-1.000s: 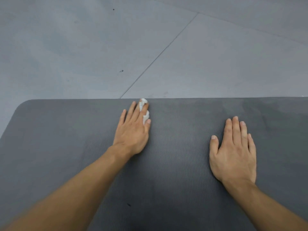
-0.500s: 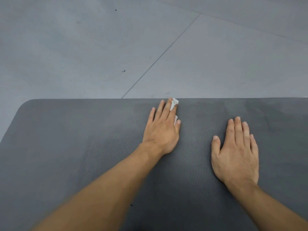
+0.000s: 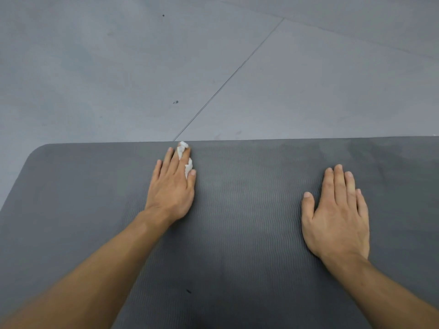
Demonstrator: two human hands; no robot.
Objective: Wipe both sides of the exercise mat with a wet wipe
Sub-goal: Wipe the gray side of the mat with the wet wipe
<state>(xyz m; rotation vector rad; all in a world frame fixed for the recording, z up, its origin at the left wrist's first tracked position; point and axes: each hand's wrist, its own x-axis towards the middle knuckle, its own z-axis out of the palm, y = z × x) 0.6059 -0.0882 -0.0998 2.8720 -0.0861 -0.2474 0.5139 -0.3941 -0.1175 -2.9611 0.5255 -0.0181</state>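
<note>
A dark grey ribbed exercise mat (image 3: 249,222) lies flat on the floor and fills the lower half of the view. My left hand (image 3: 172,186) lies flat on it near the far edge, fingers straight, pressing a crumpled white wet wipe (image 3: 188,166) down; bits of the wipe show between and past the fingers. My right hand (image 3: 337,214) rests flat on the mat to the right, fingers straight and together, holding nothing.
Grey floor tiles (image 3: 118,67) lie beyond the mat's far edge, with a diagonal seam (image 3: 228,77) running to the mat. The mat's rounded far-left corner (image 3: 40,150) is in view. A small dark speck (image 3: 188,291) sits on the mat near me.
My left hand slid right with the wipe along the far edge, then came back left to about where it started. My right hand stayed put.
</note>
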